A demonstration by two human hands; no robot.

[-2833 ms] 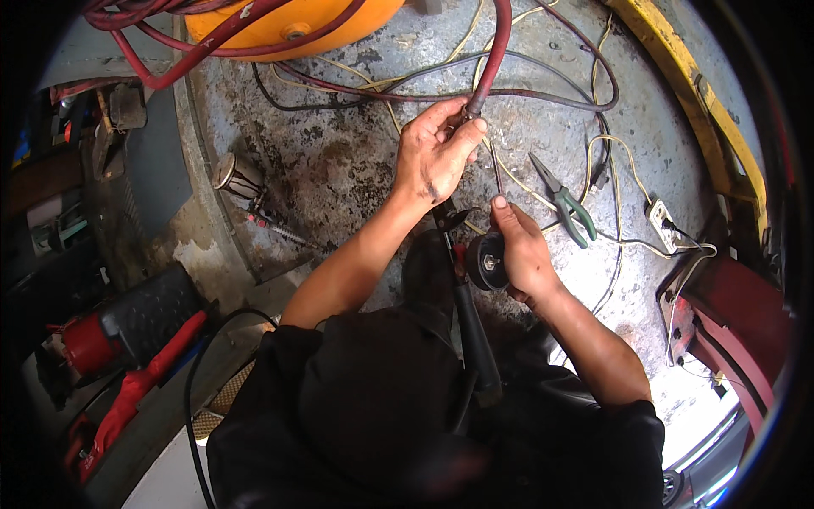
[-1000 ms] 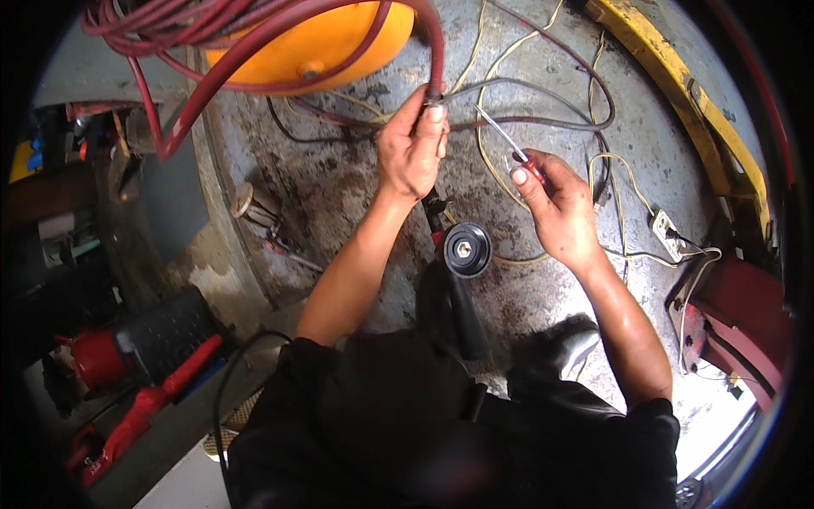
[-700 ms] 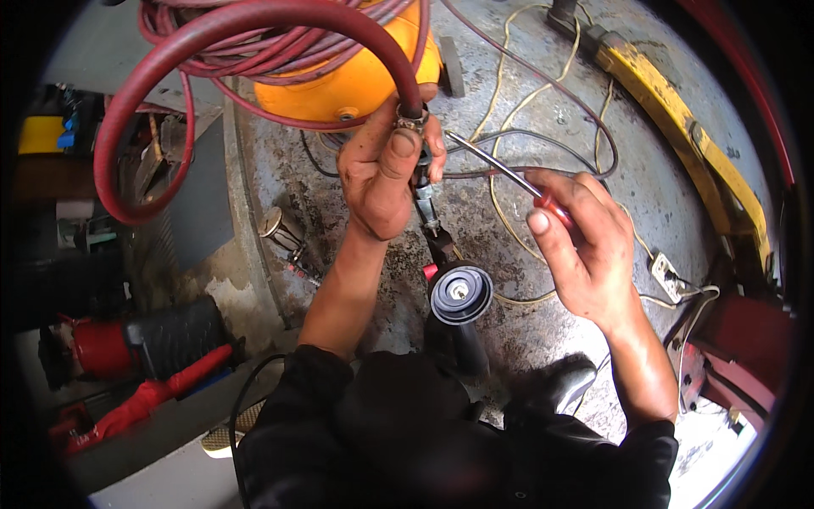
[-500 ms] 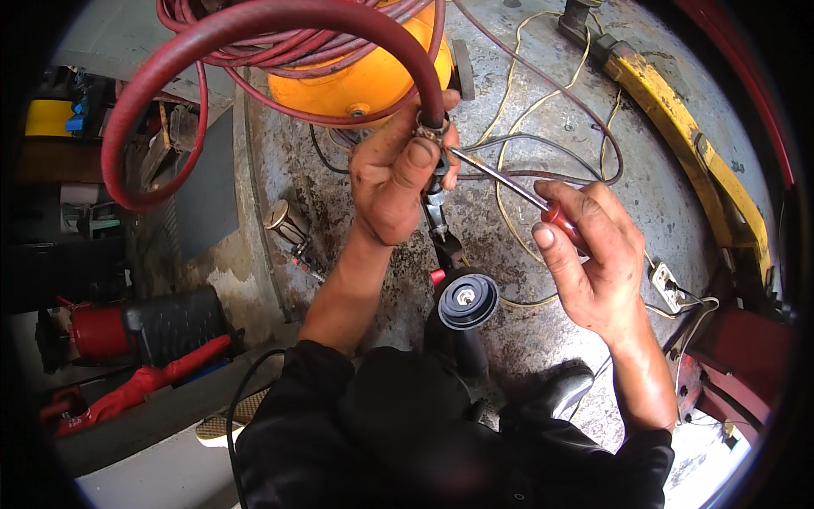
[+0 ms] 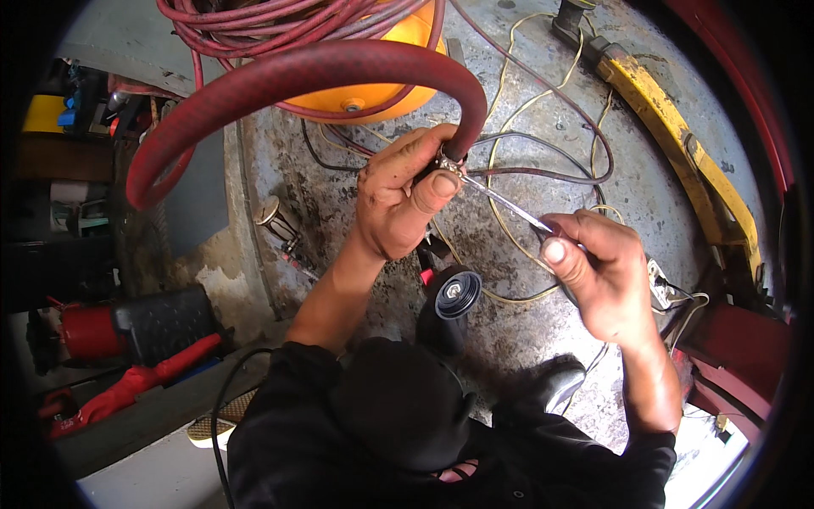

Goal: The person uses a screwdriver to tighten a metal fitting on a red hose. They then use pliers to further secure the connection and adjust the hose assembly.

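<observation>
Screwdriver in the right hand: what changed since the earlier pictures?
The screwdriver has moved left toward the hose clamp: its tip, clear a second ago, is now at the clamp. The right hand still holds the screwdriver; the left hand still grips the red hose.

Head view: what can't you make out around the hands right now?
All in the head view:
Screwdriver: handle mostly hidden by the right hand.
Screwdriver tip at the clamp: too small to tell whether it is seated.
Red hose: whatever lies below its end is covered by the left hand.
Hose coil: cut off by the upper edge.
</observation>
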